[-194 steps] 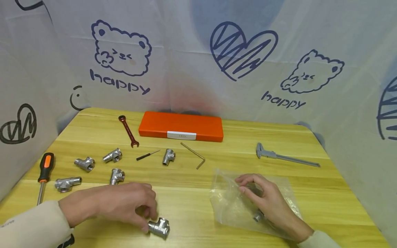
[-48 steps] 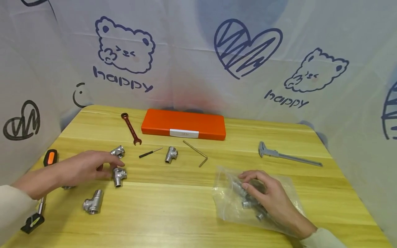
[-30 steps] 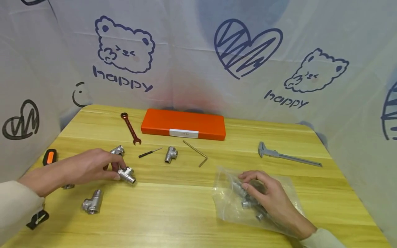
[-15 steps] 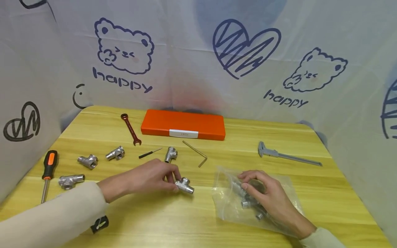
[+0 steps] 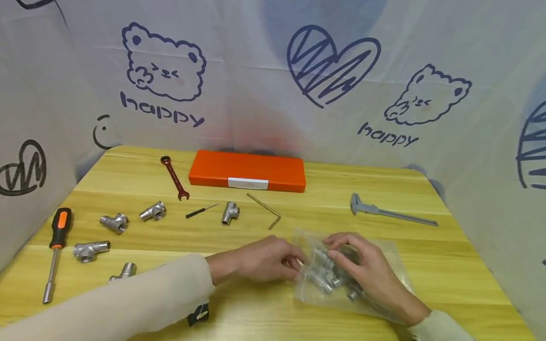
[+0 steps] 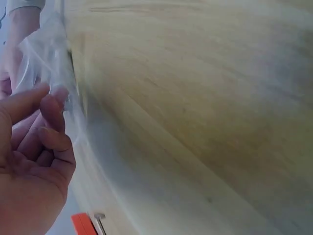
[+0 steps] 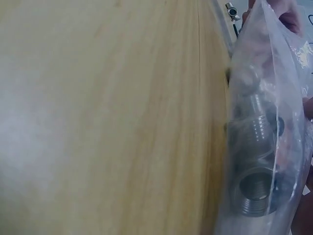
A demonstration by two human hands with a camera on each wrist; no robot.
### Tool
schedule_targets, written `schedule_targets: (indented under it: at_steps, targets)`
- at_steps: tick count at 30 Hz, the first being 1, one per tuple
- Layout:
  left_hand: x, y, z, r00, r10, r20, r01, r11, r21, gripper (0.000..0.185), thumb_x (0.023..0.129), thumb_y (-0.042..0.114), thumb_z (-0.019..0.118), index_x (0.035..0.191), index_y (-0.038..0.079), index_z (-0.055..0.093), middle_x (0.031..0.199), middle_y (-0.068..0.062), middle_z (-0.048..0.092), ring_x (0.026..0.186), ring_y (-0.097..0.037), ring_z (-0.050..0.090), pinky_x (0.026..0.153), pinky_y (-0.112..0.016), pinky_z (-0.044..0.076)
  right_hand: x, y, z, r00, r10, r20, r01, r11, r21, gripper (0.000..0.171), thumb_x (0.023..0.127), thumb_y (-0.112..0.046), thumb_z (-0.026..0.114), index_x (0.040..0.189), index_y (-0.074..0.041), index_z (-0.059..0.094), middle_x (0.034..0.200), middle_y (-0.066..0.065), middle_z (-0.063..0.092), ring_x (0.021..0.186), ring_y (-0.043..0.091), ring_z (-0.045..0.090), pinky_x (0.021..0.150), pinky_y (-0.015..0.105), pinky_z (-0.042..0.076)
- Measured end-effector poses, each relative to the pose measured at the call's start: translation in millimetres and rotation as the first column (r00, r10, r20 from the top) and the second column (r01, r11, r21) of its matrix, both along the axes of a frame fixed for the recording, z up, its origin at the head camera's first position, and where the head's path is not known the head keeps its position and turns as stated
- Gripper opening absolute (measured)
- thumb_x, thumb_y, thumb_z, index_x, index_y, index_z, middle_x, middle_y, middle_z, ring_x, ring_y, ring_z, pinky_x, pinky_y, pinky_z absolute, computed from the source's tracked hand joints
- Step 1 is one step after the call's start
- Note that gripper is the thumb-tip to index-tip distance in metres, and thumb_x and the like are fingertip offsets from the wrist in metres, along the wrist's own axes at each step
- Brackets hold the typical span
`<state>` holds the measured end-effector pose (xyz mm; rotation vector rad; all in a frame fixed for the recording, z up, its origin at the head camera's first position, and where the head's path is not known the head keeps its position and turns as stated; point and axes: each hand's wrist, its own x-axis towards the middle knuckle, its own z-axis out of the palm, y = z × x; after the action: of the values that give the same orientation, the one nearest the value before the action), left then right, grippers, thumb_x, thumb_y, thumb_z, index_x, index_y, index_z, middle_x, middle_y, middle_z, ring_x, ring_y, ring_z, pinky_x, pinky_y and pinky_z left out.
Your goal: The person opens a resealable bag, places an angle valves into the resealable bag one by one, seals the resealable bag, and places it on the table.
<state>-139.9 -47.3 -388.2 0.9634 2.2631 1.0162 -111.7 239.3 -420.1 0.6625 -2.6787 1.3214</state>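
Head view shows the right hand (image 5: 370, 270) nearest, lying on top of a clear plastic bag (image 5: 386, 272) at the front right of the yellow wooden table (image 5: 264, 312), its fingers curled and pinching the film at the bag's left edge. The left hand (image 5: 264, 259) reaches across to that same edge, fingers bent, with a silver threaded metal tee fitting (image 5: 317, 279) at its fingertips just inside the mouth; whether the fingers actually grip the fitting cannot be told. The right wrist view shows several threaded fittings already lying inside the bag (image 7: 274, 127). As a judgement, the bagging is partly done: some pieces are in, and five loose silver tee fittings remain on the table. One (image 5: 123, 272) sits beside the cream sleeve (image 5: 141, 298), another (image 5: 88, 249) lies near the orange-and-black-handled screwdriver (image 5: 55, 246), two (image 5: 114, 221) (image 5: 152, 211) lie further back on the left, and one (image 5: 229, 212) is near the middle. Beyond them lie a small black-handled precision screwdriver (image 5: 200, 210), a bent metal hex key (image 5: 266, 212), a steel vernier caliper (image 5: 390, 214), a reddish-brown spanner (image 5: 174, 177) and, farthest, a flat orange case (image 5: 247, 171).
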Motion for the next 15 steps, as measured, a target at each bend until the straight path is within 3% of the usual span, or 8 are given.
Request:
schedule_targets:
  at_steps: [4,10,12,15]
  targets:
    - [-1.4,-20.7,4.5,0.999,0.037,0.008,-0.037,0.999,0.015,0.023,0.105,0.019,0.075,0.125,0.009,0.079,0.105,0.005,0.082,0.095,-0.001,0.072,0.09,-0.022,0.057,-1.4,-3.1,-0.2,1.0,0.011,-0.001,-0.011,1.0,-0.011,0.014,0.105,-0.015,0.074,0.106,-0.028,0.069,0.127,-0.009,0.077,0.127,0.01,0.067,0.105,0.034,0.058]
    - [-14.0,-86.2,10.4,0.986,0.15,-0.071,-0.152,0.988,-0.018,0.018,0.107,0.024,0.073,0.119,0.012,0.08,0.107,0.006,0.079,0.092,-0.007,0.068,0.085,-0.026,0.058,-0.7,-4.0,0.2,1.0,0.013,0.001,-0.013,1.0,-0.01,0.013,0.105,-0.015,0.075,0.106,-0.026,0.07,0.127,-0.007,0.077,0.126,0.008,0.067,0.105,0.033,0.059]
    - [-19.7,-107.9,13.2,0.97,0.216,-0.111,-0.222,0.974,-0.04,0.017,0.107,0.024,0.073,0.118,0.013,0.08,0.107,0.005,0.079,0.093,-0.009,0.067,0.084,-0.029,0.057,0.2,-3.0,0.8,1.0,0.007,0.006,-0.007,1.0,-0.007,0.012,0.105,-0.015,0.074,0.106,-0.027,0.07,0.128,-0.007,0.076,0.127,0.007,0.066,0.104,0.033,0.059]
    - [-27.0,-131.6,16.4,0.922,0.335,-0.194,-0.355,0.931,-0.079,0.013,0.105,0.024,0.075,0.111,0.015,0.08,0.1,0.005,0.078,0.088,-0.012,0.066,0.08,-0.032,0.054,1.1,-1.9,0.9,1.0,0.002,0.011,-0.001,1.0,-0.008,0.012,0.106,-0.015,0.073,0.107,-0.027,0.07,0.129,-0.007,0.076,0.127,0.006,0.065,0.103,0.032,0.06]
